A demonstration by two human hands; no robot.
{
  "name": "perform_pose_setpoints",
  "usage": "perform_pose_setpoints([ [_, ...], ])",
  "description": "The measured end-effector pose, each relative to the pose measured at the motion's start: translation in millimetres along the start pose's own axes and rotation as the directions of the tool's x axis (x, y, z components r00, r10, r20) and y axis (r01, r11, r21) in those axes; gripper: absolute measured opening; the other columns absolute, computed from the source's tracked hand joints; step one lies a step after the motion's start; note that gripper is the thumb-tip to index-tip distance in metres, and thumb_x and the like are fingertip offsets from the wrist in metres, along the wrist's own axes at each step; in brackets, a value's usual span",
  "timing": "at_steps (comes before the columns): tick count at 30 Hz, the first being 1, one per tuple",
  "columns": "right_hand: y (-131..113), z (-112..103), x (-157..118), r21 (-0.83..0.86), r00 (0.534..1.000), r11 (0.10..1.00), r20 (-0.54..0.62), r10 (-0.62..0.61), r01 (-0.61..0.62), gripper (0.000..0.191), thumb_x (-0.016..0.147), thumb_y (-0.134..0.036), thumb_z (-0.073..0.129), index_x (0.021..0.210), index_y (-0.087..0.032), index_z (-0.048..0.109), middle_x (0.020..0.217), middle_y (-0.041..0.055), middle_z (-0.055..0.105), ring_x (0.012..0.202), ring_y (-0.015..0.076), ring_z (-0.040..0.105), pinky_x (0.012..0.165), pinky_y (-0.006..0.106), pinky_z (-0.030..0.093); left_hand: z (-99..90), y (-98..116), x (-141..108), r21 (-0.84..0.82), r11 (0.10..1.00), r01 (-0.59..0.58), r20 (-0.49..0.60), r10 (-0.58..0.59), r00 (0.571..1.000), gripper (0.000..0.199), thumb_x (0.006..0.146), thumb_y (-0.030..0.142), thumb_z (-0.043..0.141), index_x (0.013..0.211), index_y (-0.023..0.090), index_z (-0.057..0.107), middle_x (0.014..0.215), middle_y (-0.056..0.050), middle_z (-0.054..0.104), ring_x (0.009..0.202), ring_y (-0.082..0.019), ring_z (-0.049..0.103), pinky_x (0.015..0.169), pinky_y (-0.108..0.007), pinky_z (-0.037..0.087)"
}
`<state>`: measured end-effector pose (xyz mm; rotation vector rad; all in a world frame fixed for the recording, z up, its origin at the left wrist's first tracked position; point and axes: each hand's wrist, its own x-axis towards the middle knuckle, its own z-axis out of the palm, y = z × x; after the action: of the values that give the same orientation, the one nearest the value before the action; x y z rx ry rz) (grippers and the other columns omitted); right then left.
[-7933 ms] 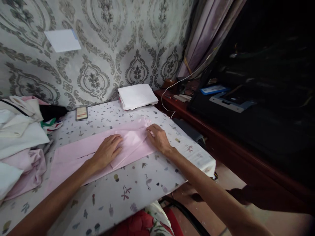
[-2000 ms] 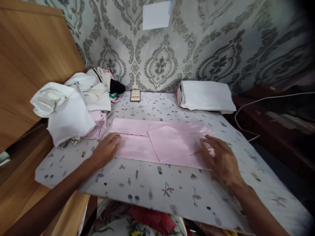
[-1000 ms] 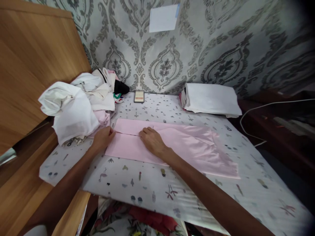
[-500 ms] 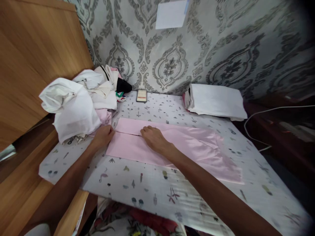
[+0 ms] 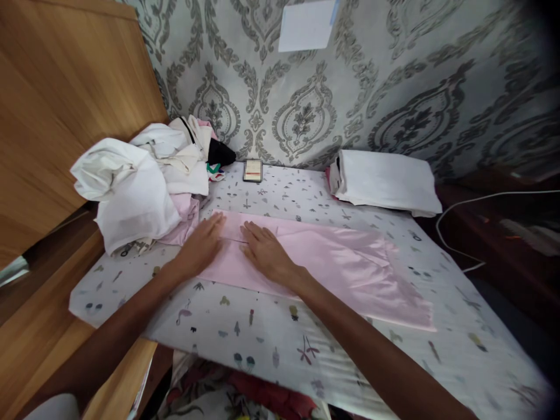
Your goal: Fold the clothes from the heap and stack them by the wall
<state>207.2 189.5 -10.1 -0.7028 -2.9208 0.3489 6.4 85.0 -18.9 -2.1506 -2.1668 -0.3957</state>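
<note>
A pink cloth (image 5: 332, 262) lies lengthwise across the patterned white cover (image 5: 245, 326), smooth at its left part and wrinkled toward the right. Upon its left end rests my left hand (image 5: 203, 245), fingers extended and flat. My right hand (image 5: 269, 251) lies a short way to the right on the same cloth, its fingers also stretched out. A dark seam or fold line shows between the two hands. Neither hand grips anything; the palms hide parts of the cloth.
Crumpled white and pink clothes (image 5: 135, 181) are heaped at the left beside a wooden panel (image 5: 74, 105). A small square object (image 5: 252, 170) is near the wall. Folded white cloth (image 5: 387, 181) lies at the back right, with a white cable (image 5: 450, 233) beyond.
My left hand has moved right from the cloth's left edge onto its surface and opened from a closed grip. My right hand has opened flat and shifted slightly left.
</note>
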Motion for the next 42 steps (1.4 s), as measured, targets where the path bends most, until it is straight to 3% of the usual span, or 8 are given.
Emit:
perform_pose_setpoints([
  [2, -3, 16, -1, 0.002, 0.999, 1.000, 0.038, -0.007, 0.007, 0.062, 0.104, -0.043, 0.037, 0.155, -0.009, 0.035, 0.163, 0.0177, 0.031, 0.153, 0.0281, 0.024, 0.123, 0.050, 0.021, 15.1, -4, -3, -0.007, 0.994, -0.105, 0.100, 0.105, 0.989, 0.059, 0.102, 0.045, 0.031, 0.151, 0.012, 0.034, 0.161, -0.018, 0.035, 0.152, -0.027, 0.027, 0.122, -0.047, 0.024],
  [6, -7, 30, -3, -0.003, 0.999, 1.000, 0.051, 0.006, -0.006, 0.066, 0.104, -0.048, 0.033, 0.157, -0.008, 0.031, 0.164, 0.0163, 0.027, 0.155, 0.0262, 0.018, 0.125, 0.051, 0.016, 31.2, -26, -12, -0.045, 0.998, -0.033, 0.131, 0.039, 0.991, 0.067, 0.101, 0.055, 0.029, 0.154, 0.013, 0.030, 0.164, -0.019, 0.028, 0.154, -0.029, 0.022, 0.123, -0.050, 0.020],
  [9, -8, 29, -3, -0.002, 0.999, 1.000, 0.047, 0.013, -0.012, 0.064, 0.104, -0.046, 0.032, 0.156, -0.008, 0.033, 0.164, 0.0172, 0.029, 0.154, 0.0264, 0.019, 0.125, 0.051, 0.017, 24.2, -37, -18, -0.159, 0.985, 0.063, 0.031, -0.059, 0.998, 0.061, 0.101, 0.049, 0.031, 0.151, 0.013, 0.032, 0.163, -0.019, 0.031, 0.151, -0.028, 0.028, 0.121, -0.047, 0.028],
  [13, -13, 26, -1, 0.009, 1.000, 1.000, 0.013, 0.013, -0.013, 0.058, 0.104, -0.043, 0.033, 0.154, -0.013, 0.038, 0.164, 0.0182, 0.029, 0.154, 0.0295, 0.020, 0.122, 0.056, 0.019, 7.3, -34, -19, -0.276, 0.945, 0.175, -0.042, -0.194, 0.980, 0.053, 0.097, 0.043, 0.044, 0.143, 0.016, 0.038, 0.149, -0.018, 0.047, 0.138, -0.029, 0.044, 0.112, -0.047, 0.041],
  [18, -22, 22, 0, 0.018, 0.999, 1.000, 0.041, 0.017, -0.018, 0.052, 0.104, -0.037, 0.036, 0.151, -0.016, 0.042, 0.163, 0.0187, 0.030, 0.153, 0.0311, 0.023, 0.121, 0.056, 0.021, -3.4, -28, -8, -0.244, 0.927, 0.283, 0.009, -0.290, 0.957, 0.038, 0.084, 0.026, 0.057, 0.120, 0.014, 0.052, 0.123, -0.015, 0.058, 0.120, -0.029, 0.054, 0.102, -0.044, 0.046],
  [24, -26, 22, 3, 0.035, 0.998, 0.999, 0.042, 0.038, -0.039, 0.053, 0.104, -0.037, 0.038, 0.152, -0.018, 0.041, 0.164, 0.0179, 0.029, 0.153, 0.0314, 0.021, 0.122, 0.056, 0.019, -10.3, -22, 0, -0.092, 0.895, 0.436, 0.105, -0.426, 0.898, 0.016, 0.086, 0.034, 0.058, 0.089, 0.018, 0.059, 0.095, -0.007, 0.063, 0.091, -0.024, 0.059, 0.079, -0.035, 0.046],
  [32, -33, 22, 12, 0.033, 0.998, 0.999, 0.047, 0.037, -0.039, 0.053, 0.103, -0.037, 0.041, 0.153, -0.017, 0.041, 0.163, 0.0197, 0.030, 0.153, 0.0318, 0.022, 0.122, 0.056, 0.019, -5.8, -18, 4, -0.176, 0.839, 0.515, 0.099, -0.506, 0.857, 0.007, 0.081, 0.026, 0.057, 0.081, 0.020, 0.061, 0.088, -0.003, 0.066, 0.081, -0.019, 0.059, 0.064, -0.029, 0.037],
  [42, -32, 24, 10, 0.011, 0.999, 1.000, 0.027, 0.029, -0.029, 0.052, 0.104, -0.039, 0.040, 0.151, -0.017, 0.044, 0.162, 0.0179, 0.033, 0.153, 0.0299, 0.024, 0.121, 0.055, 0.020, -6.5, -29, 1, -0.251, 0.842, 0.478, 0.082, -0.474, 0.877, 0.009, 0.079, 0.026, 0.055, 0.074, 0.019, 0.058, 0.077, -0.002, 0.064, 0.075, -0.018, 0.058, 0.064, -0.029, 0.037],
])
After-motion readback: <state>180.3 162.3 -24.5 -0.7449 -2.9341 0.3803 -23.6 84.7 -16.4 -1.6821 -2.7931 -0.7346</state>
